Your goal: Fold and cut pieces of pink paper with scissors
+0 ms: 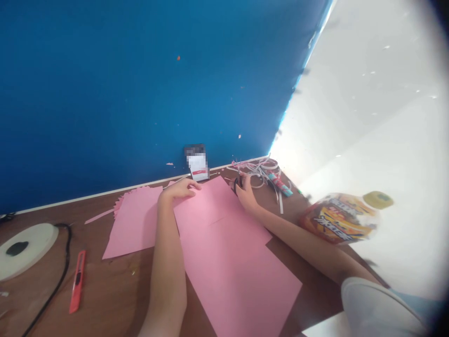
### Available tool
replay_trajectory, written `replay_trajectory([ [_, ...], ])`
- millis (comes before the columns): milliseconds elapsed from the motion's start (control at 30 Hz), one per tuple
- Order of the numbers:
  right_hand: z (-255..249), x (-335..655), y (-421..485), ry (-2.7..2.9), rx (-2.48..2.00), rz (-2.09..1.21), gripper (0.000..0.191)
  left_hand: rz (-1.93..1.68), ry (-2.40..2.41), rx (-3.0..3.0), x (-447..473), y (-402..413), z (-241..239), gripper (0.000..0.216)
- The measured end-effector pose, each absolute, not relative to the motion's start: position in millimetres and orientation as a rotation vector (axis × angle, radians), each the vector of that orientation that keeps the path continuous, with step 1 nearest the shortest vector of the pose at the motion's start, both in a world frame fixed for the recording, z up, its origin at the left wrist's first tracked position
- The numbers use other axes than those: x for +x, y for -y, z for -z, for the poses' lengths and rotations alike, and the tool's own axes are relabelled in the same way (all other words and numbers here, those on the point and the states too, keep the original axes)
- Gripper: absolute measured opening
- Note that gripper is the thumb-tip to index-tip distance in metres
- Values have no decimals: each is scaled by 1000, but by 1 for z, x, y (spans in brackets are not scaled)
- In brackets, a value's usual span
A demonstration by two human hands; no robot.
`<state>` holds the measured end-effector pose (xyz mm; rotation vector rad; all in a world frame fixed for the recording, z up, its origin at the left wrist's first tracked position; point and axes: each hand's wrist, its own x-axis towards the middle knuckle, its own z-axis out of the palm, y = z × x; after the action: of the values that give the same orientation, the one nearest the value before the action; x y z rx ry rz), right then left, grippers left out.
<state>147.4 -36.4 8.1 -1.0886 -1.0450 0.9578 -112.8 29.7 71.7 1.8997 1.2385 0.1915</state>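
Large pink paper sheet (pixel 224 243): lying flat on brown wooden counter (pixel 105 290); light, floppy, likely crease-prone. Left hand (pixel 180 189) is pressing its far edge, fingers spread. Right hand (pixel 245 192) is gripping black-handled scissors (pixel 237 182) beside it.

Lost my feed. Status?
Left hand flat on pink sheet. Right hand gripping scissors at its far edge. Paper scraps beyond.

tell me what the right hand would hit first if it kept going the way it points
Probably the tangle of white paper strips just beyond the right hand, which holds dark scissors at the pink sheet's far edge; depth is unclear.
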Motion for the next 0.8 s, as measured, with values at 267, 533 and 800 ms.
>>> replay_trajectory([
  [267,-23,150,41,1111,-1184,-1022,35,-170,-1232,1809,-114,-31,-65,42],
  [533,-19,156,39,1279,-1313,-802,31,-259,-1313,1762,-110,-26,-72,32],
  [800,-14,156,35,1179,-1305,-728,61,-157,-1177,1747,-106,-24,-73,48],
])
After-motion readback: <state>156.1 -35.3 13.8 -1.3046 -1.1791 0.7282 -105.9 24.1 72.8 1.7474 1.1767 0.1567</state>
